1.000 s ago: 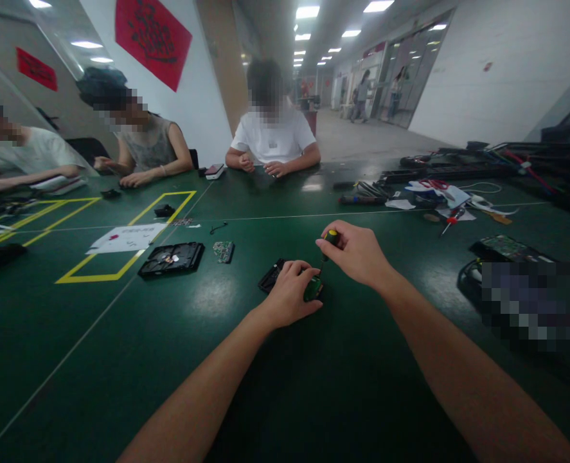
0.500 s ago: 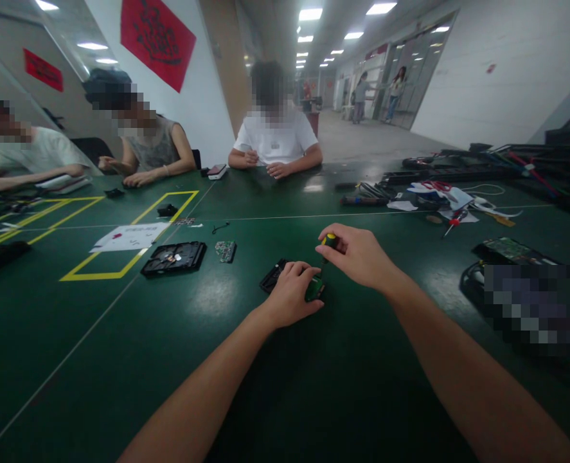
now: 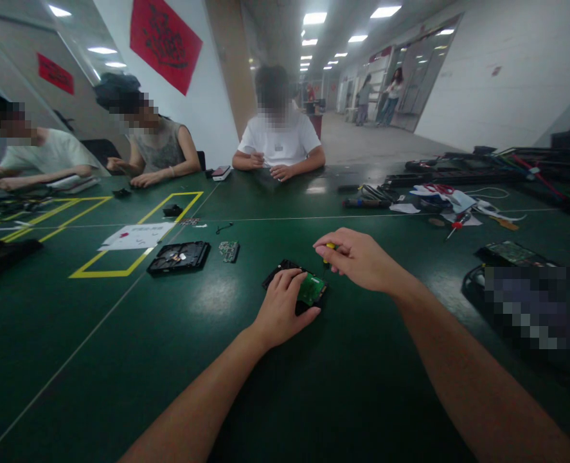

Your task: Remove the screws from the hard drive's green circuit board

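A black hard drive [image 3: 285, 265] with a green circuit board [image 3: 311, 289] on its upper face lies on the table in front of me. My left hand [image 3: 285, 297] grips it from above, fingers across the top and thumb along the near side. Pinched in my right hand [image 3: 355, 256] is a small yellow and black screwdriver [image 3: 329, 254], its thin shaft pointing down at the drive's right end. Whether the tip sits in a screw is too small to tell. Further left lie a second hard drive [image 3: 178, 258] and a loose circuit board [image 3: 228, 251].
The green table [image 3: 121, 360] carries a white paper [image 3: 137, 236] by yellow tape outlines. At right are a red-handled screwdriver [image 3: 457, 225], cables [image 3: 374, 191] and an open device with a circuit board [image 3: 516, 252]. Across the table sit several people, one in a white shirt [image 3: 279, 141].
My left fingers have shifted left, baring more of the green board. My right hand has turned slightly around the screwdriver, whose handle shows lower. The whole view has moved a little.
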{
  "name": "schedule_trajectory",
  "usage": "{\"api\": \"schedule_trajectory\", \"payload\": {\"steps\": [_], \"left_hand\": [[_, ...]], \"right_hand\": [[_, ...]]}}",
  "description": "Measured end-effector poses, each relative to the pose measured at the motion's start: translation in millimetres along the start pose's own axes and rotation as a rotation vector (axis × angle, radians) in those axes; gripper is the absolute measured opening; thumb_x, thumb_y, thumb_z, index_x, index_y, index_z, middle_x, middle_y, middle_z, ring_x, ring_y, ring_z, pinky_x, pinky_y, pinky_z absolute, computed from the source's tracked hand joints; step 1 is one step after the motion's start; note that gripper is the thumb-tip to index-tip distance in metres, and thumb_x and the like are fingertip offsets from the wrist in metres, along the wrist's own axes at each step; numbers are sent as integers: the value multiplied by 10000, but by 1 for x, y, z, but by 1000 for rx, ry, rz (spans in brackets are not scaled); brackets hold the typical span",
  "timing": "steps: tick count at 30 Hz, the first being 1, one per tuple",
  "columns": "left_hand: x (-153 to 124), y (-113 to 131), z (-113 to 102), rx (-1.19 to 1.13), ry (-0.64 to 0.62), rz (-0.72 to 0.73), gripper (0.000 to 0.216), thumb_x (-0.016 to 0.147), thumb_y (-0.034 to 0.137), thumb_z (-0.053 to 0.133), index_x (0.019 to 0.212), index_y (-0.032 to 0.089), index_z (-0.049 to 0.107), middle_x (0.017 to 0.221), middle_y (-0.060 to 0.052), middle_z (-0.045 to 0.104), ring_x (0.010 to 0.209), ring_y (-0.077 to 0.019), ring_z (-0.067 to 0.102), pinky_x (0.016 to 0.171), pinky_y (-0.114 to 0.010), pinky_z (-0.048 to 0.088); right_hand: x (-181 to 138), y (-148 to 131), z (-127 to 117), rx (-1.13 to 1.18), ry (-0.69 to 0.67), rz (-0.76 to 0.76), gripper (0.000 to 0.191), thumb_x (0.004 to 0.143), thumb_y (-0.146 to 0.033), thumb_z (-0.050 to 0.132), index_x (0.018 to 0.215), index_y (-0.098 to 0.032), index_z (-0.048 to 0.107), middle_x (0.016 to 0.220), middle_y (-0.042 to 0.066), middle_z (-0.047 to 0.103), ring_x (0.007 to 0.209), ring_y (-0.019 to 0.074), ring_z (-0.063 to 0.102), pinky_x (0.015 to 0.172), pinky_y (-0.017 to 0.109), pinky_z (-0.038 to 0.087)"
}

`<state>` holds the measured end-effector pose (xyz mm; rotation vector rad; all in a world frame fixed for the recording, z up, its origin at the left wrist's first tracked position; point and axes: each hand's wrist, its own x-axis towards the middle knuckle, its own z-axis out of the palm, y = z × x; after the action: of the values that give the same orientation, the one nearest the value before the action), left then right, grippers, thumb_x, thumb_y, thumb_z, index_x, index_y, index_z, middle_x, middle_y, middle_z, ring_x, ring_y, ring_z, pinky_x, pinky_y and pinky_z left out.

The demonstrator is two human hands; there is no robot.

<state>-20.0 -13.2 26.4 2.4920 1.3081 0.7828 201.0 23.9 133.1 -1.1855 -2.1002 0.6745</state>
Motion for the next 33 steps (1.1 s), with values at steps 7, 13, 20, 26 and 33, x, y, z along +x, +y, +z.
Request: {"api": "schedule_trajectory", "payload": {"steps": [7,13,20,26,33], "left_hand": [[-1,-3,6,22,-38,27,591,892,446,724,1411,241,530,1431,-122,545,1377,-343,457,1189,-560,367],[-2,-4,8,58,-28,25,562,893,465,717,1373,210,576,1421,-136,543,1373,-355,452,1191,-555,365],[-1,-5,8,51,-16,28,555,877,453,729,1364,225,589,1400,-124,555,1353,-348,473,1186,-552,373],[-1,-5,9,65,-19,29,541,897,468,706,1367,225,589,1391,-122,561,1345,-344,476,1177,-544,385],[-1,-9,15,84,12,67,524,906,439,701,1367,219,585,1385,-126,565,1325,-344,487,1161,-556,402]], "right_hand": [[-3,-2,-1,105,-21,70,215,936,-372,655,1104,-238,655,882,29,733,677,174,686,648,313,529],[1,-2,0,77,-9,39,263,973,-474,594,1008,-233,695,877,31,718,681,162,654,652,305,516],[4,-5,5,156,-7,63,272,925,-454,665,1067,-222,666,987,47,738,628,140,663,588,293,515],[4,0,8,197,63,80,253,944,-459,640,1001,-213,633,864,34,719,634,151,669,552,279,500],[0,2,3,202,46,78,242,996,-378,567,1105,-202,693,806,23,694,624,130,643,546,248,476]]}}
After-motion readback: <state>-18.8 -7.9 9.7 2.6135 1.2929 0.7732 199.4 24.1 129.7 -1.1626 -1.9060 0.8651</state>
